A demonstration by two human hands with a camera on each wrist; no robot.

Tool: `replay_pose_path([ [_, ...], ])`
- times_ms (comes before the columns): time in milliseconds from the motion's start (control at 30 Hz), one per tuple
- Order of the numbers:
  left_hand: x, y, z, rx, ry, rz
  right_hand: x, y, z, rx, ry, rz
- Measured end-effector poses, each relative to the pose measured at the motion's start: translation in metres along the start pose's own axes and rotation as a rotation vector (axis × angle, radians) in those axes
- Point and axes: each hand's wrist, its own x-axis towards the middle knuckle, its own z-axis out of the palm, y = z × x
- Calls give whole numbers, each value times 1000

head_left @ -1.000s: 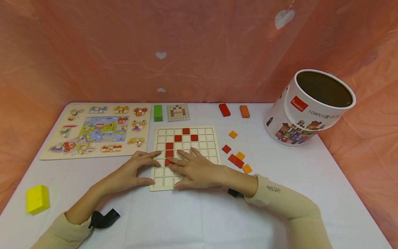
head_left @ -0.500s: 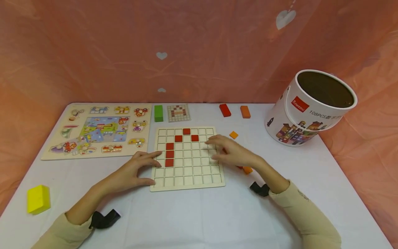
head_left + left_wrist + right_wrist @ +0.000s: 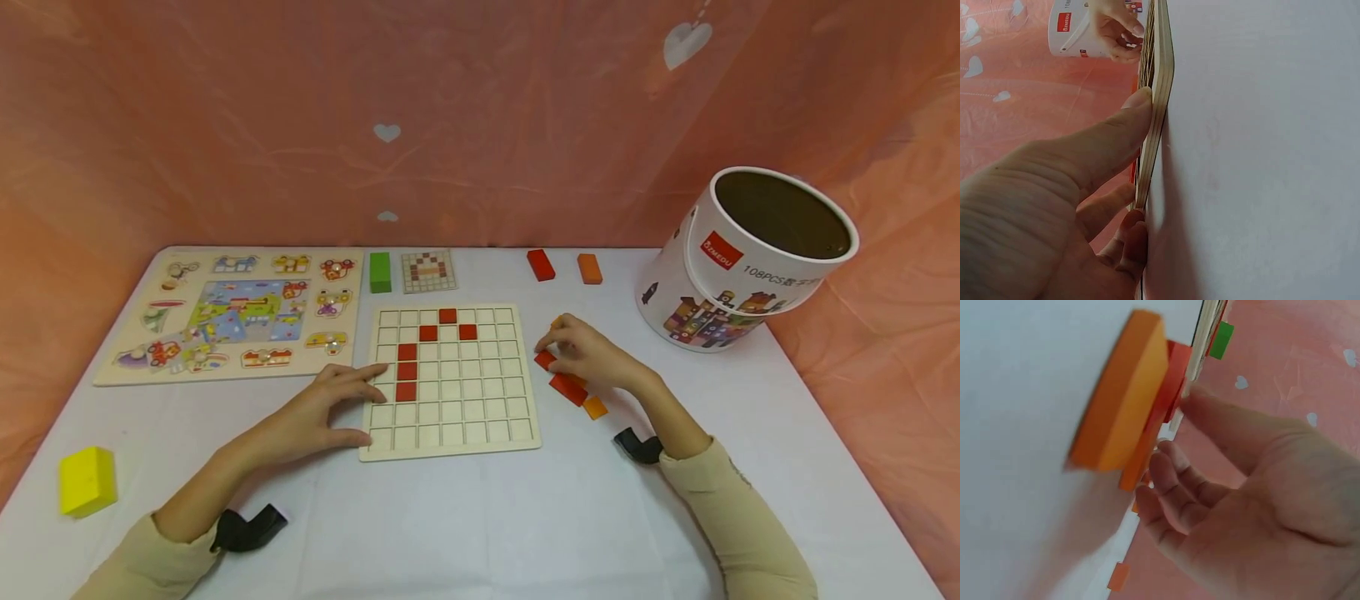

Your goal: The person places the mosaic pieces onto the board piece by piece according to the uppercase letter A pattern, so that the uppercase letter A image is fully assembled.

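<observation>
Hands (image 3: 311, 417) (image 3: 592, 354) flank the board (image 3: 450, 412), white tabletop (image 3: 450, 525) stretching from its near edge.

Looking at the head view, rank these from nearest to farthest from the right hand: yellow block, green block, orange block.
1. Orange block: at the back, beyond the right hand.
2. Green block: also at the back, to the left.
3. Yellow block: far left, toward the front.

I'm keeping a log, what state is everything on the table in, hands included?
Grid board: flat, partly filled
Six red tiles: set in cells
Loose tiles: beside board, partly covered
Left hand: spread, touching board edge
Right hand: bent fingers, at loose tiles, grip unclear
Bucket: upright, contents hidden
Picture puzzle: lying flat
Pattern card: face up
Green block: loose
Red block: loose
Orange block: loose
Yellow block: loose
</observation>
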Motion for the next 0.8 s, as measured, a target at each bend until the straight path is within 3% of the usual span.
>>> replay_pose_path([
  [167,0,0,0,1,-1,-5,1,-2,3,-69,20,-2],
  [300,0,0,0,4,0,-4,0,-2,2,-25,6,21],
  [467,1,1,-1,8,-3,-3,4,-5,-1,11,3,-12],
  [633,1,1,-1,2,-3,-2,18,-19,-1,41,-6,-50],
  [800,0,0,0,4,-2,4,43,-34,3,49,-67,-54],
])
